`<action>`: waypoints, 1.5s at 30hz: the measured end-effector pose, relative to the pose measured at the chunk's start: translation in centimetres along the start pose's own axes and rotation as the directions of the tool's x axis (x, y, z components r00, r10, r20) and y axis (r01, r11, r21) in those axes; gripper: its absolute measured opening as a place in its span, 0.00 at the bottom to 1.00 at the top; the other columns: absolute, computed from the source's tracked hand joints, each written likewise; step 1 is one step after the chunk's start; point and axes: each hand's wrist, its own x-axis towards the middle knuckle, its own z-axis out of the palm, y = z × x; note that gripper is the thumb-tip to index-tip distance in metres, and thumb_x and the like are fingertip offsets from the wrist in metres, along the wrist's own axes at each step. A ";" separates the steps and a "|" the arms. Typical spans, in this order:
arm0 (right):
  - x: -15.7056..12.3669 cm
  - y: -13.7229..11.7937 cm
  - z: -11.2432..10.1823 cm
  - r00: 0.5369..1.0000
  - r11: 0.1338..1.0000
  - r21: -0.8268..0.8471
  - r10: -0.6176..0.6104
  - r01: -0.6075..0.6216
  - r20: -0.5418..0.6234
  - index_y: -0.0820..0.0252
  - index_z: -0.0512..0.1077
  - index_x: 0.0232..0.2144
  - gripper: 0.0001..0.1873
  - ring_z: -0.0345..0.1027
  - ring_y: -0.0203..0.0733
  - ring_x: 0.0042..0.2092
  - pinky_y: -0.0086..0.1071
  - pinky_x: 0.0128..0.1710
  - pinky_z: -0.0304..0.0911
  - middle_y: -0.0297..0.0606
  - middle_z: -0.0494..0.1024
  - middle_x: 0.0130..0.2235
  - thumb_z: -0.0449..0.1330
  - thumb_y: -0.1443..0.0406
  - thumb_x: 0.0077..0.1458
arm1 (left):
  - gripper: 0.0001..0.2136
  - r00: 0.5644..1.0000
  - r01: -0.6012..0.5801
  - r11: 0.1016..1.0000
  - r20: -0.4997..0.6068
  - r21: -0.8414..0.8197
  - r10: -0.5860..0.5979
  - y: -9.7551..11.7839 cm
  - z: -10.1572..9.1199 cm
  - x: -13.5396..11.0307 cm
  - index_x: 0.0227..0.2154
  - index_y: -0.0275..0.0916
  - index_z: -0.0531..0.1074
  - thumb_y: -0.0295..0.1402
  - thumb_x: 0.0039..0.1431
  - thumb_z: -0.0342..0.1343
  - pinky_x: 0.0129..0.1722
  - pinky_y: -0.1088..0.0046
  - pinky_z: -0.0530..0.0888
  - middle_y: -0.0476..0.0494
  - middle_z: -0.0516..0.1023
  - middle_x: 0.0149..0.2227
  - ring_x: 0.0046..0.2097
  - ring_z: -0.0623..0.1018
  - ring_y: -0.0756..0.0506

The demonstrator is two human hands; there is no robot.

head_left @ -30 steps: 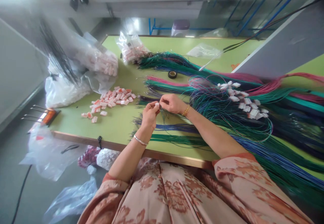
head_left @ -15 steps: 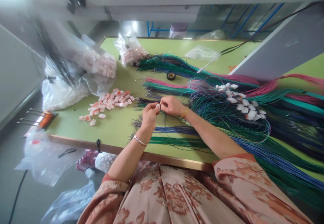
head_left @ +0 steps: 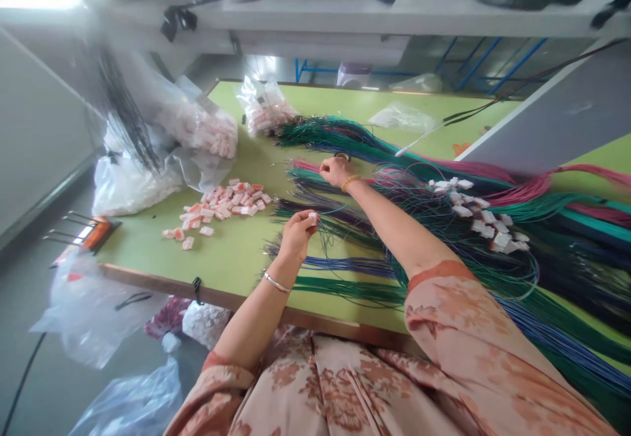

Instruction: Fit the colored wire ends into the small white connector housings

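My left hand is closed in a pinch on a small white-and-pink connector housing. A thin teal wire runs off to the right beside the housing, and darker wires hang below it. Farther back, my right hand is over the pink and teal wire bundle, its fingers drawn together. I cannot make out what sits between those fingertips. Just behind that hand is a black tape roll, partly covered. To the left lies a loose pile of pink-and-white housings.
White housings on wires lie in a cluster at the right. Blue wires and green wires stretch along the front. Bags of housings stand at the back left. An orange block with metal prongs sits at the left edge. A shelf overhangs the table.
My right hand has left the housing and moved back to the pink and teal bundle. My left hand still pinches the housing. The whole view has shifted slightly.
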 end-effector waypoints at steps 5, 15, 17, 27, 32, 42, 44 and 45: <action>0.3 -0.2 0.6 0.997 0.994 -0.101 -0.045 0.051 0.068 0.62 0.78 0.38 0.13 0.72 0.44 0.43 0.32 0.43 0.61 0.47 0.80 0.43 0.55 0.64 0.57 | 0.09 1.000 0.014 1.000 0.023 -0.002 -0.014 0.2 0.1 -0.1 0.28 0.34 0.75 0.26 0.40 0.65 0.33 0.75 0.67 0.47 0.75 0.28 0.29 0.71 0.53; 0.1 -0.6 0.0 0.996 0.994 -0.086 -0.067 0.071 0.059 0.65 0.71 0.46 0.15 0.71 0.49 0.41 0.36 0.41 0.61 0.52 0.79 0.41 0.51 0.67 0.58 | 0.09 0.999 0.029 0.999 0.028 -0.022 -0.028 0.2 0.2 -0.3 0.28 0.34 0.75 0.25 0.40 0.65 0.33 0.74 0.66 0.47 0.75 0.28 0.29 0.71 0.53; 0.2 -1.1 -0.3 0.996 0.996 -0.002 -0.089 0.089 0.022 0.63 0.73 0.42 0.13 0.71 0.46 0.40 0.34 0.41 0.61 0.46 0.80 0.39 0.52 0.67 0.58 | 0.09 0.999 0.032 0.999 0.034 -0.023 -0.031 0.2 0.2 -0.4 0.28 0.34 0.75 0.25 0.40 0.65 0.33 0.74 0.66 0.46 0.75 0.28 0.29 0.72 0.53; 1.9 -3.7 -0.5 0.999 0.999 -0.041 0.031 -0.032 -0.035 0.63 0.76 0.32 0.08 0.72 0.46 0.39 0.33 0.39 0.61 0.48 0.80 0.37 0.58 0.66 0.51 | 0.09 0.998 0.023 0.999 0.053 -0.040 -0.021 0.0 0.1 -0.5 0.28 0.35 0.74 0.26 0.40 0.65 0.33 0.75 0.66 0.48 0.75 0.27 0.29 0.71 0.53; 1.0 -5.1 -2.3 0.990 0.984 0.158 -0.061 0.081 -0.125 0.63 0.75 0.29 0.07 0.68 0.40 0.34 0.31 0.36 0.60 0.42 0.79 0.33 0.58 0.65 0.50 | 0.09 0.998 0.025 0.999 0.055 -0.048 -0.023 -0.1 0.2 -0.4 0.28 0.35 0.75 0.26 0.40 0.65 0.33 0.74 0.66 0.47 0.75 0.28 0.29 0.71 0.53; -6.3 -5.1 -3.3 0.963 0.711 0.654 -0.247 0.258 -0.111 0.64 0.72 0.26 0.09 0.62 0.33 0.27 0.27 0.29 0.58 0.35 0.73 0.26 0.58 0.61 0.47 | 0.09 0.998 0.011 0.983 0.069 -0.181 0.001 -0.5 0.5 -0.1 0.29 0.35 0.73 0.23 0.42 0.64 0.31 0.77 0.65 0.49 0.75 0.29 0.29 0.69 0.55; -8.3 -4.5 -3.3 0.966 0.689 0.685 -0.245 0.236 -0.086 0.64 0.72 0.27 0.10 0.60 0.33 0.27 0.27 0.27 0.57 0.35 0.73 0.25 0.58 0.61 0.47 | 0.08 0.997 0.028 0.978 0.080 -0.207 -0.011 -0.5 0.5 0.1 0.29 0.35 0.73 0.22 0.43 0.64 0.31 0.77 0.66 0.49 0.74 0.29 0.28 0.69 0.55; -9.2 -4.3 -3.3 0.968 0.690 0.689 -0.238 0.223 -0.074 0.63 0.72 0.27 0.10 0.59 0.32 0.26 0.26 0.26 0.56 0.34 0.72 0.25 0.58 0.61 0.47 | 0.08 0.996 0.035 0.976 0.086 -0.215 -0.017 -0.5 0.5 0.1 0.29 0.35 0.73 0.22 0.43 0.64 0.32 0.78 0.66 0.49 0.74 0.29 0.28 0.69 0.55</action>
